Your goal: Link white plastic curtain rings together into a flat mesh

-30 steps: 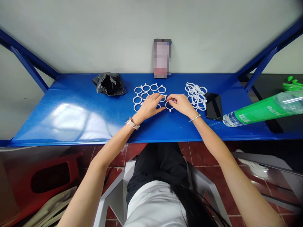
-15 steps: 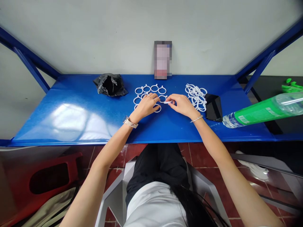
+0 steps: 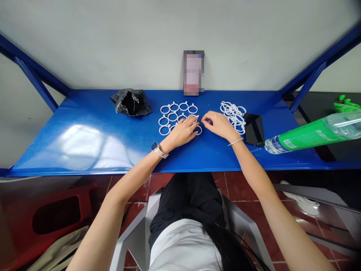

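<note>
Our left hand (image 3: 182,131) spreads over the rings (image 3: 178,107), fingers apart; our right hand (image 3: 218,123) curls beside them — fingers together or not, we cannot tell — with the pile (image 3: 234,110) right of those fingers, nearer this hand.

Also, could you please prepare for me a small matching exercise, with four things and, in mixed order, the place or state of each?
1. left hand
2. black plastic bag
3. flat-lying black smartphone
4. right-hand group of white rings

A. right beside the green-labelled bottle
B. piled over one another
C. over the white rings laid in rows
D. crumpled, with its mouth open

Pairs: 1-C, 2-D, 3-A, 4-B
</note>
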The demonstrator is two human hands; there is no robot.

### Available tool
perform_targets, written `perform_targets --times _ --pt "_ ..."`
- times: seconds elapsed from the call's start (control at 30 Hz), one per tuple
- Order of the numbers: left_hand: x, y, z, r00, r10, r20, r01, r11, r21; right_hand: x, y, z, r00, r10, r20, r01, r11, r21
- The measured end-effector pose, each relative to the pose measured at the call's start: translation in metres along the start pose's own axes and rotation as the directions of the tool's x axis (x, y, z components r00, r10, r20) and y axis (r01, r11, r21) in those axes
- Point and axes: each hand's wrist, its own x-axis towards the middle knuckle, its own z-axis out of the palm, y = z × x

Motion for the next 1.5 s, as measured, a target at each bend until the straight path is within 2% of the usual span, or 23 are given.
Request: perform_targets --times 0.1,0.23,0.33,0.4,0.53,0.73,0.93,1.17,1.3,1.37,1.43,1.5 --pt "0.001 0.007 0.007 0.997 0.064 0.032 -0.065 0.998 0.005 0.003 0.021 -0.006 0.959 0.148 -0.243 -0.189 0.97 -0.155" --pt "0.001 0.01 0.012 0.988 0.123 0.093 -0.126 0.992 0.018 0.004 0.06 -0.011 0.829 0.364 -0.425 -0.482 0.849 -0.215" --pt "0.0 0.01 0.014 0.984 0.13 0.125 -0.135 0.99 0.033 0.002 0.083 -0.011 0.771 0.492 -0.405 -0.604 0.766 -0.221" --pt "0.0 0.009 0.014 0.983 0.12 0.139 -0.128 0.99 0.049 0.001 0.091 -0.011 0.766 0.546 -0.338 -0.631 0.738 -0.239" --pt "0.0 0.007 0.013 0.985 0.109 0.132 -0.12 0.99 0.076 0.002 0.091 -0.011 0.775 0.557 -0.301 -0.627 0.737 -0.251" --pt "-0.002 -0.001 0.012 0.985 0.101 0.142 -0.109 0.993 0.049 -0.001 0.091 -0.015 0.785 0.487 -0.384 -0.589 0.779 -0.215" --pt "-0.003 -0.014 0.011 0.988 0.097 0.117 -0.104 0.993 0.058 -0.003 0.098 -0.021 0.733 0.351 -0.582 -0.512 0.849 -0.133" --pt "-0.005 -0.022 0.005 0.991 0.078 0.11 -0.084 0.995 0.045 -0.003 0.091 -0.024 0.712 0.343 -0.613 -0.51 0.852 -0.115" --pt "-0.004 -0.021 -0.001 0.991 0.052 0.124 -0.056 0.998 0.027 -0.004 0.087 -0.028 0.742 0.385 -0.549 -0.516 0.85 -0.102" --pt "-0.004 -0.019 -0.005 0.99 0.047 0.13 -0.05 0.999 0.021 -0.003 0.084 -0.031 0.765 0.382 -0.518 -0.475 0.878 -0.054" --pt "-0.003 -0.016 -0.01 0.993 0.043 0.111 -0.044 0.999 0.011 -0.002 0.077 -0.031 0.793 0.374 -0.481 -0.389 0.918 0.072" --pt "-0.002 -0.013 -0.013 0.997 0.034 0.064 -0.032 0.999 -0.02 0.001 0.067 -0.029 0.831 0.378 -0.408 -0.282 0.919 0.276"
